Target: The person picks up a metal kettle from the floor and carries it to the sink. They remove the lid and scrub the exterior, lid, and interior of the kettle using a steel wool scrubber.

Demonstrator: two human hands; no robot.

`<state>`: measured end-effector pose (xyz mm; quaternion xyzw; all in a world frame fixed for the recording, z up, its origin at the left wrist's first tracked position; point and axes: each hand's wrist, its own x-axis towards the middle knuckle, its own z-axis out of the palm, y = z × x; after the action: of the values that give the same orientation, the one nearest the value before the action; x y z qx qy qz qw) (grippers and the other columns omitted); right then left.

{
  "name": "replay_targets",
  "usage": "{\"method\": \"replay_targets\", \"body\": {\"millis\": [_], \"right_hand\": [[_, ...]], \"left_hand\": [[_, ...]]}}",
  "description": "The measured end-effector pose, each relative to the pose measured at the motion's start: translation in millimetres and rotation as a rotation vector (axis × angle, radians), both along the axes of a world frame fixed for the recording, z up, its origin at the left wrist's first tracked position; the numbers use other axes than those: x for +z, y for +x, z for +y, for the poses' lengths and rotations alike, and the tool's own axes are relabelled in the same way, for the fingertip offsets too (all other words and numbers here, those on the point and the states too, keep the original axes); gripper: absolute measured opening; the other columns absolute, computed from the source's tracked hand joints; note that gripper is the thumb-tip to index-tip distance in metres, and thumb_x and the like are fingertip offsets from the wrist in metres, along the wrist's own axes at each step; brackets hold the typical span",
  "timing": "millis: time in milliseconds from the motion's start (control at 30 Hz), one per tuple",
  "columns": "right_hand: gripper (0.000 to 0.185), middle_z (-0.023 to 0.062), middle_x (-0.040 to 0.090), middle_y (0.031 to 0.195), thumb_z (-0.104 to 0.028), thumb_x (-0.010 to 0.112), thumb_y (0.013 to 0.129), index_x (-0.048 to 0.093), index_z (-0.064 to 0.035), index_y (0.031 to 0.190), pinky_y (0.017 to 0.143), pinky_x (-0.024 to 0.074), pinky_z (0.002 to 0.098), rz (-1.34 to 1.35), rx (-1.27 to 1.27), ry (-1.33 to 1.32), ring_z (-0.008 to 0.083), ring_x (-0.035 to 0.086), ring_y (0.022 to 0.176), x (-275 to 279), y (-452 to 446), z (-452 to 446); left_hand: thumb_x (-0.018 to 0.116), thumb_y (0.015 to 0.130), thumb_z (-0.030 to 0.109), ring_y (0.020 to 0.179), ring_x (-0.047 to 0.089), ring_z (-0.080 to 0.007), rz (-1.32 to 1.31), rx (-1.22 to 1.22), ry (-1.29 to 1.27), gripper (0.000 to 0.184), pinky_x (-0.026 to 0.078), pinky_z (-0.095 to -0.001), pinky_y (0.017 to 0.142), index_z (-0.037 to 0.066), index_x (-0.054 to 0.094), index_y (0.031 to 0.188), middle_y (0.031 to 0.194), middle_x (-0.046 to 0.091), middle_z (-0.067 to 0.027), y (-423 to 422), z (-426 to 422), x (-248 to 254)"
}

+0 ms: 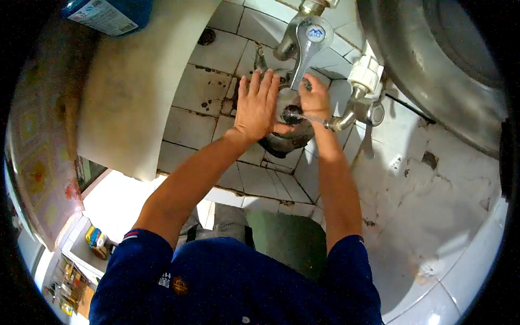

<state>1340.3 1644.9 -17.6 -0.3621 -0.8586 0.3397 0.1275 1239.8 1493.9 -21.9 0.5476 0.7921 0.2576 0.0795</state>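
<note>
Here | L grip (pixel 259 105) flat | R grip (pixel 316 103) half-curled, hold unclear | glossy dk rounded obj (pixel 284 144) | wht tiles (pixel 196 127)

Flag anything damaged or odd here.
Yes. The white surface right of the lower tap has a dark, ragged patch that looks broken. Tiles beside the left hand carry dark spots; dirt or damage, I can't tell.

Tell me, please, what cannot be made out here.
All in the head view:
Dark-rimmed item beneath the left grip: partly covered by it.
Whether the right grip holds anything: its palm is turned away.
Blue container: cut off by the top edge; label print too small.
</note>
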Motion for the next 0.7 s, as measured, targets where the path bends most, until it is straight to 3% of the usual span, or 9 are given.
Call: {"method": "replay_targets", "body": {"millis": [67,200,300,367,500,567,633,667,700], "right_hand": [[0.031,0.0143,0.066,0.112,-0.019,0.063,0.091,0.065,-0.0039,0.118,0.092,0.0472,0.0394,-0.060,-0.066,-0.134,0.0313,0.062,0.107,0,3,3],[0.033,0.0163,0.065,0.118,-0.021,0.068,0.088,0.066,-0.0037,0.115,0.095,0.0469,0.0384,-0.078,0.105,0.160,0.0329,0.062,0.109,-4,10,-12],[0.029,0.0202,0.067,0.106,-0.014,0.067,0.084,0.067,-0.0035,0.110,0.091,0.0488,0.0442,-0.022,-0.120,-0.076,0.0395,0.062,0.102,-20,10,16],[0.028,0.0195,0.067,0.108,-0.013,0.066,0.085,0.067,-0.0031,0.111,0.091,0.0487,0.0440,0.133,0.221,0.056,0.0386,0.063,0.102,-4,-2,-6],[0.032,0.0222,0.067,0.108,-0.018,0.064,0.086,0.065,0.0012,0.112,0.090,0.0488,0.0447,-0.117,-0.208,-0.253,0.0408,0.063,0.103,-26,-4,41],[0.031,0.0200,0.066,0.097,-0.014,0.064,0.086,0.063,-0.0019,0.115,0.086,0.0493,0.0413,0.021,0.180,0.213,0.0384,0.063,0.096,-8,-14,13],[0.031,0.0229,0.064,0.110,-0.014,0.066,0.086,0.064,-0.0020,0.114,0.093,0.0460,0.0424,-0.009,0.213,0.103,0.0408,0.059,0.107,-1,-25,-2],[0.033,0.0217,0.068,0.105,-0.021,0.068,0.084,0.066,-0.0020,0.112,0.089,0.0487,0.0462,0.181,0.244,0.144,0.0408,0.063,0.097,-14,-22,13],[0.035,0.0210,0.068,0.104,-0.024,0.069,0.086,0.066,-0.0015,0.112,0.088,0.0495,0.0427,0.097,0.073,-0.050,0.0374,0.065,0.096,-24,-15,21]], "left_hand": [[0.077,0.049,0.071,0.135,0.035,-0.0399,-0.017,0.028,0.002,0.125,0.025,-0.0602,0.110,-0.001,0.038,0.144,0.144,0.042,-0.0141,1,-1,2],[0.078,0.048,0.070,0.134,0.035,-0.0393,-0.015,0.054,-0.061,0.125,0.026,-0.0600,0.109,0.001,0.038,0.145,0.140,0.045,-0.0131,5,-6,8],[0.071,0.046,0.078,0.125,0.046,-0.0393,0.036,0.042,-0.058,0.133,0.029,-0.0597,0.108,0.003,0.032,0.149,0.136,0.049,-0.0143,0,-2,3],[0.071,0.045,0.078,0.124,0.045,-0.0416,-0.002,0.061,-0.033,0.134,0.029,-0.0588,0.108,0.004,0.031,0.149,0.136,0.050,-0.0145,-2,-2,-4],[0.083,0.042,0.065,0.128,0.041,-0.0344,-0.029,0.059,-0.033,0.131,0.032,-0.0553,0.107,-0.001,0.035,0.145,0.135,0.046,-0.0128,1,-3,9],[0.083,0.042,0.065,0.127,0.041,-0.0343,-0.070,0.068,-0.025,0.130,0.031,-0.0546,0.107,-0.001,0.035,0.144,0.134,0.046,-0.0135,1,-1,6],[0.075,0.040,0.074,0.119,0.047,-0.0391,-0.069,0.069,-0.038,0.136,0.035,-0.0554,0.104,0.003,0.032,0.148,0.136,0.051,-0.0153,1,-2,1],[0.075,0.040,0.074,0.120,0.047,-0.0387,-0.051,0.061,-0.049,0.136,0.035,-0.0548,0.103,0.003,0.032,0.148,0.137,0.050,-0.0150,4,-4,3],[0.075,0.040,0.073,0.120,0.047,-0.0383,-0.014,0.067,-0.048,0.136,0.035,-0.0542,0.103,0.004,0.032,0.148,0.139,0.049,-0.0146,0,-2,3]]}}
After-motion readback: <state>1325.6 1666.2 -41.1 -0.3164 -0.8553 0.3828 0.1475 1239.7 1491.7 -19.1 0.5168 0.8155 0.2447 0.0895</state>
